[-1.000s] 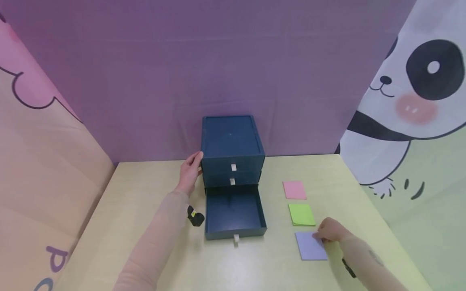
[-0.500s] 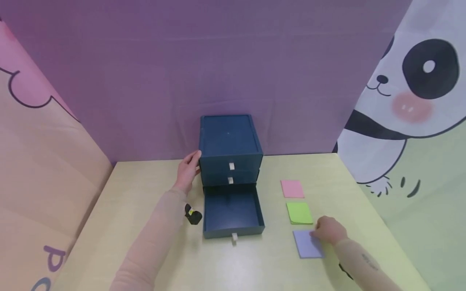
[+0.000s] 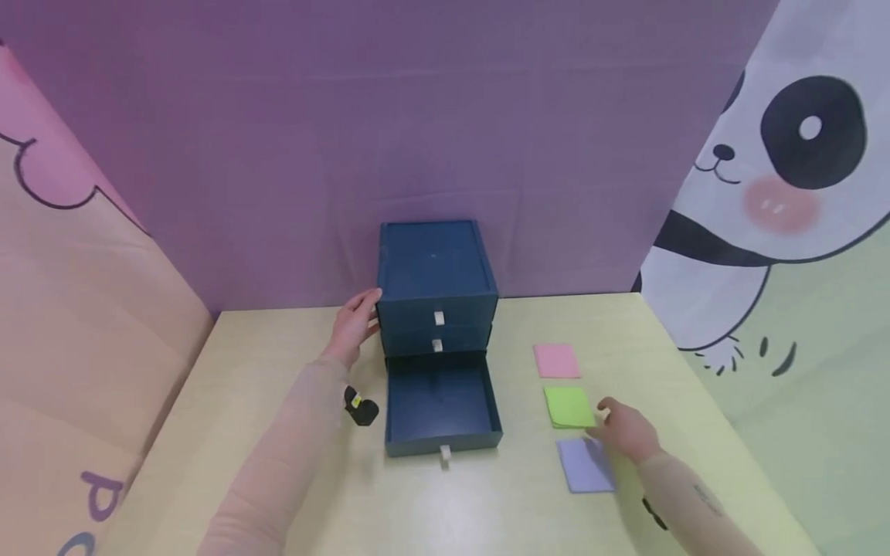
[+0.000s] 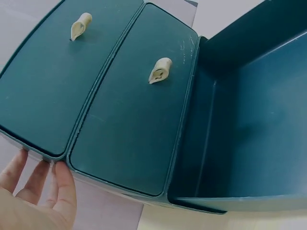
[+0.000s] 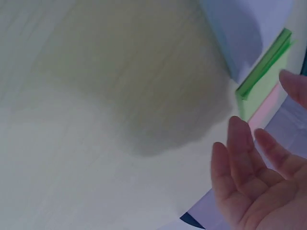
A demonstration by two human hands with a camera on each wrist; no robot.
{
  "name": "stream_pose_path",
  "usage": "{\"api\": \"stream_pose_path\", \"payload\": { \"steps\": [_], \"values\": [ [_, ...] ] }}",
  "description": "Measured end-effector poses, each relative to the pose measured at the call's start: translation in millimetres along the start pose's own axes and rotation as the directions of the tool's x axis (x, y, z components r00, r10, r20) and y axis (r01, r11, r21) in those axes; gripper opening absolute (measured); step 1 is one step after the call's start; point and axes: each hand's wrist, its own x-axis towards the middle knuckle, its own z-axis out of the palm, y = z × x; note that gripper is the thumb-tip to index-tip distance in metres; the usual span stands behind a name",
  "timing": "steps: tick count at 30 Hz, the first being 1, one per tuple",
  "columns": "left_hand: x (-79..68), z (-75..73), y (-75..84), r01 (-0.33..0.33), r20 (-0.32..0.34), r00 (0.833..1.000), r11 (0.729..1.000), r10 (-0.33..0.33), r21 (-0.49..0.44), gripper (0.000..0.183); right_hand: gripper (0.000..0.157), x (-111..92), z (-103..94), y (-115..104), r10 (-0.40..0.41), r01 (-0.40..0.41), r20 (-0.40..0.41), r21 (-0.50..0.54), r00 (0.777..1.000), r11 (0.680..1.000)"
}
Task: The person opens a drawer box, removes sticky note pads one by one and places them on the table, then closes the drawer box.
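Observation:
A dark blue drawer cabinet [image 3: 436, 262] stands at the back of the table, its bottom drawer [image 3: 439, 401] pulled out and bare inside. The two drawers above it are in, each with a pale tab. My left hand [image 3: 352, 328] touches the cabinet's left side with its fingertips, fairly straight in the left wrist view. On the right lie a pink sticky-note pad [image 3: 557, 361], a green pad [image 3: 568, 407] and a purple pad [image 3: 586, 465] in a column. My right hand [image 3: 628, 431], fingers spread and loosely bent, hovers by the right edges of the green and purple pads.
A purple cloth [image 3: 445, 108] hangs behind the light wood table [image 3: 278, 401]. Printed side cloths rise on the left and right, the right one with a panda [image 3: 772, 208]. The drawer juts toward the table's front.
My right hand has come off the purple pad's upper right corner and shifted away from me toward the green pad, its fingers spreading. My left hand stays at the cabinet's side.

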Motion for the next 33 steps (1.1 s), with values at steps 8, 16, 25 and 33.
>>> {"api": "stream_pose_path", "payload": {
  "steps": [8, 16, 25, 33],
  "values": [
    [-5.1, 0.6, 6.9, -0.011, 0.032, 0.999, 0.999, 0.009, 0.039, 0.058, 0.043, -0.2, 6.0, -29.6, -0.125, 0.146, -0.134, 0.158, 0.983, 0.977],
    [-4.5, 4.7, 8.1, -0.003, 0.029, 1.0, 1.0, 0.003, 0.013, 0.061, 0.026, 1.1, 15.7, -59.9, -0.225, 0.176, 0.057, 0.452, 0.973, 0.874],
    [-3.4, 3.9, 9.8, 0.0, 0.015, 1.0, 0.999, 0.0, 0.04, 0.062, 0.034, -1.5, 50.1, -76.9, -0.406, 0.049, 0.409, 0.652, 0.818, 0.757],
    [-2.2, 4.4, 4.1, -0.014, -0.016, 1.0, 1.0, 0.014, 0.015, 0.059, 0.031, -15.4, 85.3, -116.0, -0.396, -0.101, 0.529, 0.683, 0.751, 0.723]
  ]
}}
